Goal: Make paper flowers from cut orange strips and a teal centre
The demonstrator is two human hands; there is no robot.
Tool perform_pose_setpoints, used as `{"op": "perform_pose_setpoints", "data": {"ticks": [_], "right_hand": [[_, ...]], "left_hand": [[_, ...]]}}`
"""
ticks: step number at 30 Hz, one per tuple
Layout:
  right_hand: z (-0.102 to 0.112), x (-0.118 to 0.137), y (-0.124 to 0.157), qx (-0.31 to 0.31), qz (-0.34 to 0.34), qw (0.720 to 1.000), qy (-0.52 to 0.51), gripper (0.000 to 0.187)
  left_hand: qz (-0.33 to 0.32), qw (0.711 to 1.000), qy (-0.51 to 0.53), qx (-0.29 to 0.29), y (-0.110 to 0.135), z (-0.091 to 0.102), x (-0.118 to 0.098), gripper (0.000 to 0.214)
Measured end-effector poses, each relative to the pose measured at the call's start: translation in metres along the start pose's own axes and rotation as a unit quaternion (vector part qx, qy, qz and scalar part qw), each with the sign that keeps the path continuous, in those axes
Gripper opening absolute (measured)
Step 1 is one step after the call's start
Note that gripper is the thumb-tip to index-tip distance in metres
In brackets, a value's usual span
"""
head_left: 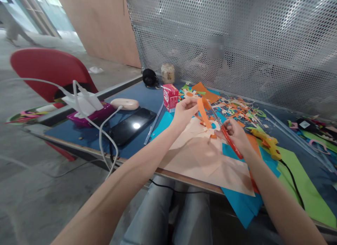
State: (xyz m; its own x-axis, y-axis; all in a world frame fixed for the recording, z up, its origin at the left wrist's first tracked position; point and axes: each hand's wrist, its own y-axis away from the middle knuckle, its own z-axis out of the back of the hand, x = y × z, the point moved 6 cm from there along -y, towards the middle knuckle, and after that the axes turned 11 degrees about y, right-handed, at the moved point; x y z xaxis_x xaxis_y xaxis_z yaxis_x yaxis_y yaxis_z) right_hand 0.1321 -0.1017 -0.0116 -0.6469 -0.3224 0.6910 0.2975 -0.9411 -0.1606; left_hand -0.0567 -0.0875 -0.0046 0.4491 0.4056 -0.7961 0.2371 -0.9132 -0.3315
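My left hand [186,111] pinches an orange paper strip [203,113], which curves down from the fingertips. A pair of red-handled scissors [228,139] is in my right hand [235,134], blades pointing up and left to the strip. Whether the blades touch the paper I cannot tell. Below both hands lie cut paper petals in white and orange, with a blue centre [214,124]. Under these is a large sheet of pale peach paper [195,153], its front edge hanging over the table edge. Blue sheets [242,206] stick out from beneath it.
Paper scraps [242,109] are heaped at the back. A yellow glue gun [268,143] lies right, on green paper [302,178]. Left are a pink box [170,97], a phone [134,125], a purple power strip [89,113] with white cables, and a red chair [52,69].
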Motion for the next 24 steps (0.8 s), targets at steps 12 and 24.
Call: {"op": "perform_pose_setpoints", "data": {"ticks": [12, 24], "right_hand": [[-0.0010, 0.0046, 0.0008, 0.003, 0.009, 1.000, 0.014, 0.048], [-0.0033, 0.0018, 0.0000, 0.025, -0.021, 0.999, -0.001, 0.048]], "left_hand": [[-0.003, 1.000, 0.026, 0.011, 0.0015, -0.0045, -0.0022, 0.018], [-0.054, 0.995, -0.074, 0.034, -0.0008, -0.0032, -0.0017, 0.017]]}}
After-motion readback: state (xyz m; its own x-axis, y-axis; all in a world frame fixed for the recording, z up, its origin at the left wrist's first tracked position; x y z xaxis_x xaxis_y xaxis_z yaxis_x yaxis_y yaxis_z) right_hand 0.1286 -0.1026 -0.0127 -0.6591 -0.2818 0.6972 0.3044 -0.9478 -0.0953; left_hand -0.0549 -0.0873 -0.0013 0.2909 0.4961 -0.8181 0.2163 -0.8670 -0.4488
